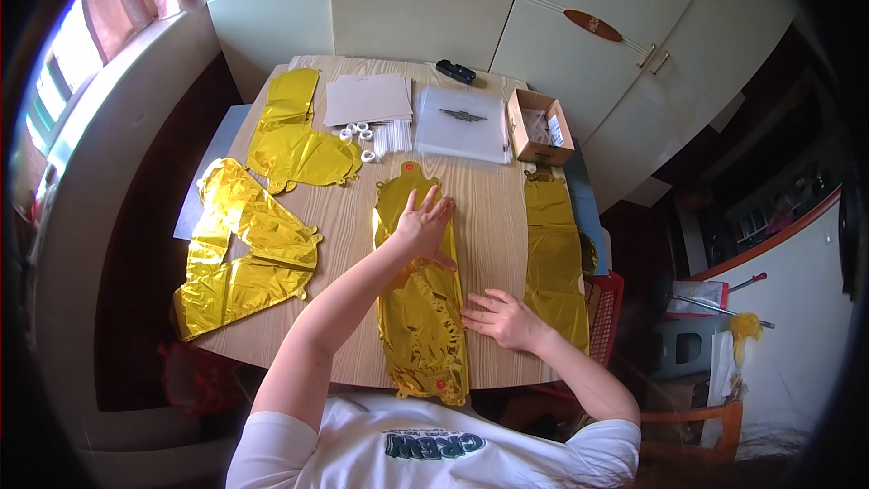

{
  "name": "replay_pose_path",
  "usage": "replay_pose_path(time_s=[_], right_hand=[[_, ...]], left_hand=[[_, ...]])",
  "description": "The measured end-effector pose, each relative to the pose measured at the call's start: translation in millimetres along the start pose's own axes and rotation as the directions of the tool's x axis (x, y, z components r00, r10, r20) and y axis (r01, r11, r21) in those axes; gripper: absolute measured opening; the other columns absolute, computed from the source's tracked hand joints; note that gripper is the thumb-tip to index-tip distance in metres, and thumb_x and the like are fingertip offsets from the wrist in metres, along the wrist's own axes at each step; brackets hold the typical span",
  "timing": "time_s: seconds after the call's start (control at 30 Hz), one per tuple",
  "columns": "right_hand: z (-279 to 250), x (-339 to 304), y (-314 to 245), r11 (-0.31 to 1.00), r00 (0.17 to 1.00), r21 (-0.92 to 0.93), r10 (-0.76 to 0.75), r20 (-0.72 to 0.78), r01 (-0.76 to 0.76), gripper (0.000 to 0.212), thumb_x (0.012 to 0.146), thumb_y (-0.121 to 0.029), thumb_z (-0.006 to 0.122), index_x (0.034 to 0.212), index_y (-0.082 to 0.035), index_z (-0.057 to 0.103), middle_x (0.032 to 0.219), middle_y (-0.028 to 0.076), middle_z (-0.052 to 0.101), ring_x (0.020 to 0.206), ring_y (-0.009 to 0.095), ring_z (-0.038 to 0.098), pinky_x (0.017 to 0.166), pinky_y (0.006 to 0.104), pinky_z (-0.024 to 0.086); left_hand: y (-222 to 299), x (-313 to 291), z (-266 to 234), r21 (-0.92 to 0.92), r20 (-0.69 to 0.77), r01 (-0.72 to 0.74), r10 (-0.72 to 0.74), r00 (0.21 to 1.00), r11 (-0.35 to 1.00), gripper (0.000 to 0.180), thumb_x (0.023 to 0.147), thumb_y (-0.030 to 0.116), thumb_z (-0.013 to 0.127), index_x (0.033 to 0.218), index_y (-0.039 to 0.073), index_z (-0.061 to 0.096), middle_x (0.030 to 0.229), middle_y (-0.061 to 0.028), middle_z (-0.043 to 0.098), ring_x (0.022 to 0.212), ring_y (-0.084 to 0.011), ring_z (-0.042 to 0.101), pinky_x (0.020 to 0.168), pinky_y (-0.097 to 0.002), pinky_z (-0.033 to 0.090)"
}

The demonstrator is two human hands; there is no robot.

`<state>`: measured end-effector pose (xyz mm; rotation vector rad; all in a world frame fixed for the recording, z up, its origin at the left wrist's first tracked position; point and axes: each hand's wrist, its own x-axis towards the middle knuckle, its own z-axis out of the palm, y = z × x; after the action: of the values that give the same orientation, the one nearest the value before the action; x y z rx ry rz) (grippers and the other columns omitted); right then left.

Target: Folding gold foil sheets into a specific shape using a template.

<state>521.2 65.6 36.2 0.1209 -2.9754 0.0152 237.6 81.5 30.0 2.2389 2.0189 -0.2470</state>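
A long, flat gold foil balloon [421, 303] lies lengthwise in front of me, its near end reaching the table's front edge. Small tabs stick out from its rim, and a red spot shows near each end. My left hand [424, 228] rests on its upper half with fingers spread. The foil below that hand is wrinkled, while the far part looks smoother. My right hand [507, 320] lies on the table just right of the balloon, fingers stretched out toward its edge. Whether those fingertips touch the foil I cannot tell.
More flat gold foil balloons lie at the near left [258, 258], far left [303, 149] and right [554, 249]. Behind are brown cards [367, 100], white rolls [366, 135], clear straws [393, 137], clear plastic bags [462, 131], a cardboard box [541, 150] and a black object [455, 71].
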Motion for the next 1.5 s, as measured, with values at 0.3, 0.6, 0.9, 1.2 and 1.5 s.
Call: replay_pose_path(time_s=[0.3,0.6,0.9,1.2,1.5], right_hand=[[3,-6,-3,1.000,1.000,0.018,-0.005,0.001,0.005,0.037,0.083,-0.012,0.056,0.117,-0.016,0.071,0.128,0.000,0.066,0.127,0.020,0.056,0.113,0.0422,0.035],[3,-6,-6,0.999,1.000,0.040,0.024,-0.002,-0.024,0.036,0.082,-0.010,0.056,0.114,-0.015,0.072,0.127,0.001,0.067,0.125,0.019,0.058,0.112,0.0411,0.037],[2,-5,-5,0.998,1.000,0.049,0.025,0.010,-0.025,0.038,0.081,-0.010,0.056,0.115,-0.015,0.072,0.128,0.001,0.066,0.124,0.018,0.058,0.112,0.0409,0.037],[4,-7,-7,0.996,0.999,0.071,0.046,0.001,-0.046,0.041,0.079,-0.008,0.056,0.117,-0.014,0.072,0.129,0.001,0.066,0.125,0.019,0.058,0.111,0.0408,0.038],[13,-6,-10,0.972,0.986,0.192,0.151,-0.072,-0.135,0.040,0.077,-0.004,0.056,0.111,-0.015,0.075,0.122,0.003,0.070,0.121,0.021,0.061,0.107,0.0430,0.042]], left_hand=[[0,3,0,0.002,-0.006,-0.010,0.010,1.000,1.000,0.144,0.051,0.094,0.061,0.154,0.001,0.022,0.160,-0.0116,0.024,0.152,-0.0321,0.006,0.121,-0.0569,0.005],[1,11,-3,-0.012,-0.010,-0.033,0.033,0.999,0.999,0.125,0.063,0.084,0.064,0.149,-0.001,0.033,0.157,-0.0126,0.031,0.152,-0.0308,0.009,0.120,-0.0584,0.008],[-14,39,-3,-0.080,-0.005,0.033,-0.033,0.999,0.996,0.110,0.068,0.077,0.069,0.151,0.012,0.034,0.161,-0.0114,0.024,0.153,-0.0310,0.005,0.119,-0.0606,0.008],[-39,70,-4,-0.100,0.008,0.248,-0.248,0.969,0.964,0.114,0.069,0.080,0.065,0.157,0.021,0.024,0.165,-0.0129,0.011,0.152,-0.0350,-0.007,0.118,-0.0613,0.001],[-45,52,6,-0.274,-0.323,0.264,-0.347,0.881,0.925,0.080,0.084,0.064,0.062,0.145,0.016,0.042,0.154,-0.0168,0.031,0.150,-0.0335,0.011,0.114,-0.0613,0.015]])
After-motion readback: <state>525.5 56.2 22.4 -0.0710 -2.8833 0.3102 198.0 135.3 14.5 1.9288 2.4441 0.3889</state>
